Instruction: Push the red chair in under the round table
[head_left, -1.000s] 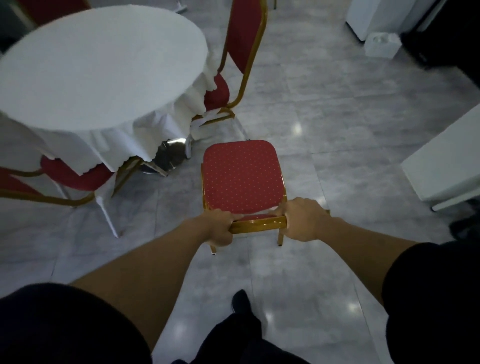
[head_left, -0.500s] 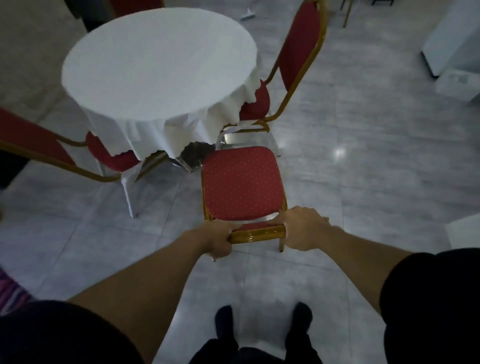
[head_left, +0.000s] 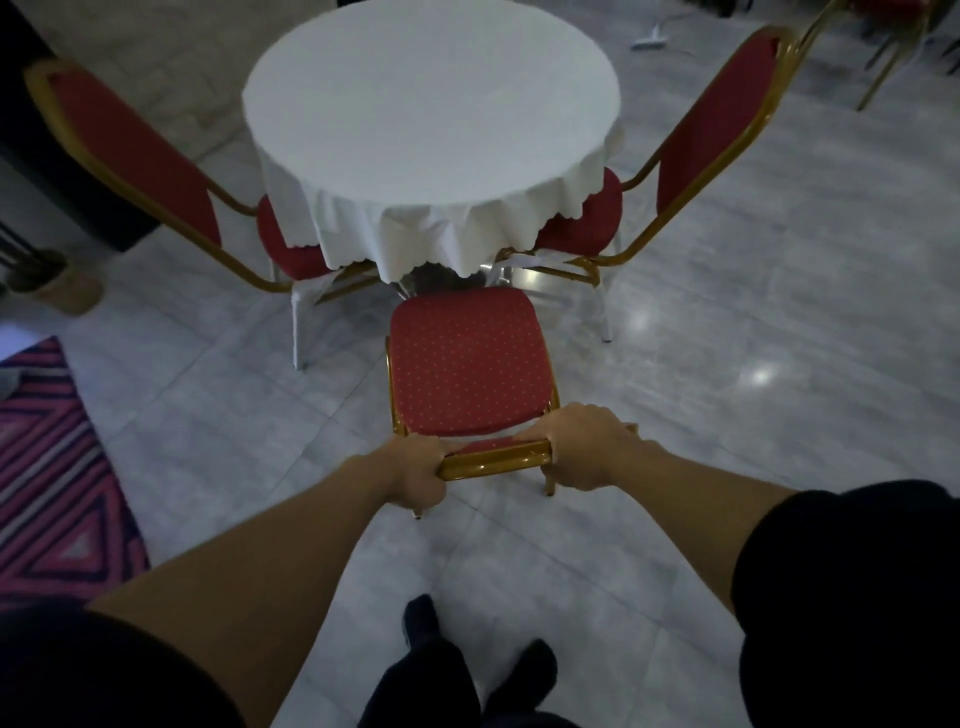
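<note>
The red chair (head_left: 467, 364) with a dotted red seat and gold frame stands on the floor straight in front of me. Its seat front reaches the hanging edge of the white cloth on the round table (head_left: 431, 109). My left hand (head_left: 418, 478) grips the left end of the chair's gold top rail. My right hand (head_left: 589, 447) grips the right end of the same rail. Most of the backrest is hidden below the rail and my hands.
Two more red chairs are tucked at the table, one on the left (head_left: 135, 156) and one on the right (head_left: 711, 130). A striped pink rug (head_left: 47, 478) lies at the left edge. My feet (head_left: 421, 621) stand on grey tiles behind the chair.
The chair and I have swung round from the table's right side to face it squarely. The seat front now meets the cloth's edge. Both hands kept their grip.
</note>
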